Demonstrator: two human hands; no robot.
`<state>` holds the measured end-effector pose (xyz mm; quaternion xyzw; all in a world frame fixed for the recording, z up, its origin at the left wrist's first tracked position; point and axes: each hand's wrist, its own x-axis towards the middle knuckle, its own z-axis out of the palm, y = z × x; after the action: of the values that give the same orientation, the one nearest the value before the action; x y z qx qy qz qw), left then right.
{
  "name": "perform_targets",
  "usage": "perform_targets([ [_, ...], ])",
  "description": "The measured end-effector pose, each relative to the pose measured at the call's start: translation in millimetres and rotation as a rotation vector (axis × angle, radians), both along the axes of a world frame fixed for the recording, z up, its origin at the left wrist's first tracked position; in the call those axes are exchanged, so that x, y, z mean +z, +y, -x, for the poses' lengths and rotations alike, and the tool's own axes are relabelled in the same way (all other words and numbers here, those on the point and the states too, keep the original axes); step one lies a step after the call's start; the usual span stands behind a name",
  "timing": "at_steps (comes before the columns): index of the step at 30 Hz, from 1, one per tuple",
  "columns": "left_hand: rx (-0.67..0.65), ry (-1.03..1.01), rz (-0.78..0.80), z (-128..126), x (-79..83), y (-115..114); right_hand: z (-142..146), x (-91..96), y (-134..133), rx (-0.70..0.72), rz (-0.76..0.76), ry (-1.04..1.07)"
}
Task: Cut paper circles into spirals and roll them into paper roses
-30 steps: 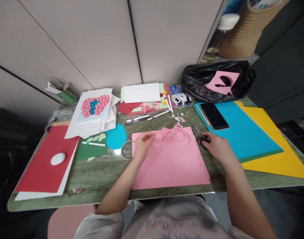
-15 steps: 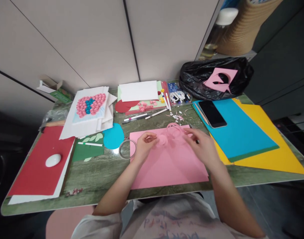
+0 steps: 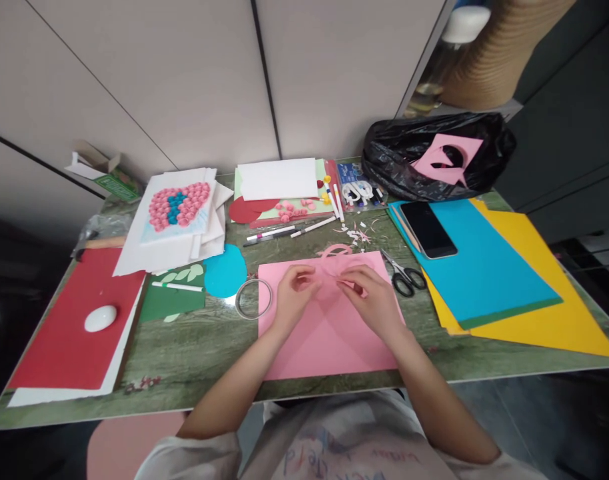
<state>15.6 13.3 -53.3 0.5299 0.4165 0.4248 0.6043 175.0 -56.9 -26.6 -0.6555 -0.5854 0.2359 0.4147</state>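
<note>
Over the pink paper sheets [image 3: 329, 340], both my hands are at a curled pink paper strip [image 3: 337, 251], whose loops rise beyond my fingertips. My left hand [image 3: 295, 293] is closed in a pinch at the left side of the curl. From the right, my right hand [image 3: 373, 300] pinches the strip with thumb and forefinger. The pink paper blends with the sheet behind, so the curl's exact shape is hard to make out. A roll of tape [image 3: 253, 317] lies beside my left wrist. Scissors with black handles [image 3: 409, 281] rest right of my right hand.
Blue sheets [image 3: 489, 267] bear a phone [image 3: 428, 230], above yellow sheets [image 3: 579, 313]. Behind stand a black bag [image 3: 394, 160] and markers [image 3: 314, 227]. On the left are a rosette picture [image 3: 192, 230], a blue disc [image 3: 225, 272] and a red sheet [image 3: 69, 333] with a white oval object [image 3: 100, 318].
My right hand has moved left, close to my left hand, uncovering the scissors. The pink loops have shifted left and look smaller. The camera view has shifted slightly.
</note>
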Motion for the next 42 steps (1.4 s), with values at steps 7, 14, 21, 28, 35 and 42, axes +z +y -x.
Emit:
perform_targets([
  [7,-0.242,-0.22,0.17,3,7.0,2,-9,10.9,-1,0.076,0.109,0.18],
  [14,-0.476,-0.389,0.597,2,10.9,0,-4,6.4,1,0.261,0.305,0.392],
  [21,-0.419,-0.392,0.647,-2,9.7,0,-1,5.7,2,0.285,0.35,0.453],
  [28,-0.282,-0.26,0.551,0,6.8,2,-6,-4.5,8,0.088,0.263,0.458],
  [35,-0.303,-0.222,0.546,0,13.9,2,-6,-17.7,10,-0.029,0.203,0.574],
  [42,-0.345,-0.135,0.526,1,10.4,2,-4,-18.3,9,-0.127,0.102,0.59],
])
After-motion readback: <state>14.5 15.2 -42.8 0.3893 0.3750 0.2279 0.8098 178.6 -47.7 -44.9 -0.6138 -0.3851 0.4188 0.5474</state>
